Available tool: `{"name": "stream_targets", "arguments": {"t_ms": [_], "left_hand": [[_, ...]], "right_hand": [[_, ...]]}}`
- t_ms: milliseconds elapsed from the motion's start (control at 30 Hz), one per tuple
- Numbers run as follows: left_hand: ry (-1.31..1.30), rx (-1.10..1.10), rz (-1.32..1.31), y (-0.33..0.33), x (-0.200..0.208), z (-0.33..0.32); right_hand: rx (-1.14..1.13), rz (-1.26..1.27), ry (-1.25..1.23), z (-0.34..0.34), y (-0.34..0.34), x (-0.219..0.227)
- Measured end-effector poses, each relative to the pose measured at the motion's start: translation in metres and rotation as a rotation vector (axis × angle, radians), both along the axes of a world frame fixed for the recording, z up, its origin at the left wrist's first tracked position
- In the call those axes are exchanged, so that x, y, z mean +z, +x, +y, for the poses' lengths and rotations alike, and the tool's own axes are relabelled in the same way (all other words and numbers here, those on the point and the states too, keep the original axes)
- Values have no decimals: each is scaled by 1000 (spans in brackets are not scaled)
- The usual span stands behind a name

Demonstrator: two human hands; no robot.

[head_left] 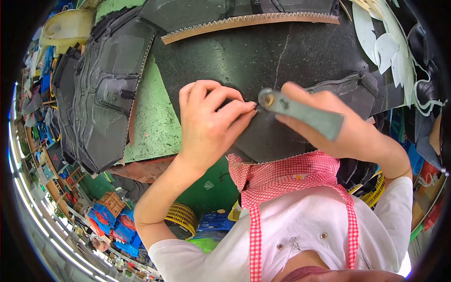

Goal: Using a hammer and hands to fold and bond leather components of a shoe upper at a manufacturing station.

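A dark grey padded panel (272,141) lies at the table's near edge, against my apron, with zigzag stitching along its near side. Over its left part is my left hand (211,110), thumb and fingertips pressed together; whatever is between them is too small to make out. My right hand (324,115) grips a grey hand tool (307,113) with a flat, widening body and a rounded metal end with a brass-coloured centre. That end is close to my left fingertips, above the panel. The tool is slightly blurred, and its underside is hidden.
Similar dark panels (112,89) are stacked at the left on the green table top (152,113). Another stitched panel (253,28) lies at the far side on a black sheet (221,56). Pale cut pieces (387,49) hang at the right. Below are a yellow basket (181,217) and blue crates (213,223).
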State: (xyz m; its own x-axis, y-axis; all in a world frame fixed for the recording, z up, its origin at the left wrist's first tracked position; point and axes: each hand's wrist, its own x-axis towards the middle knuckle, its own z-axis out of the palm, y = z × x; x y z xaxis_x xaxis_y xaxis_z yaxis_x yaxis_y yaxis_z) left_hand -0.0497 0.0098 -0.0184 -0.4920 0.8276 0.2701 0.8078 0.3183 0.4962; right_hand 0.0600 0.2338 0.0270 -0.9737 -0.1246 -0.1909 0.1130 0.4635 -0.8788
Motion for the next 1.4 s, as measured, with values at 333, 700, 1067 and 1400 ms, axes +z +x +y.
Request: {"name": "stream_targets", "arguments": {"t_ms": [333, 700, 1067, 1400], "left_hand": [[-6, 111, -42, 4, 0, -8], [26, 44, 61, 11, 4, 3], [59, -46, -378, 25, 31, 0], [-267, 755, 572, -74, 104, -128]], "right_hand": [[128, -86, 166, -7, -5, 3], [156, -19, 285, -10, -8, 10], [-144, 182, 177, 43, -37, 43], [-330, 333, 201, 100, -90, 34]]}}
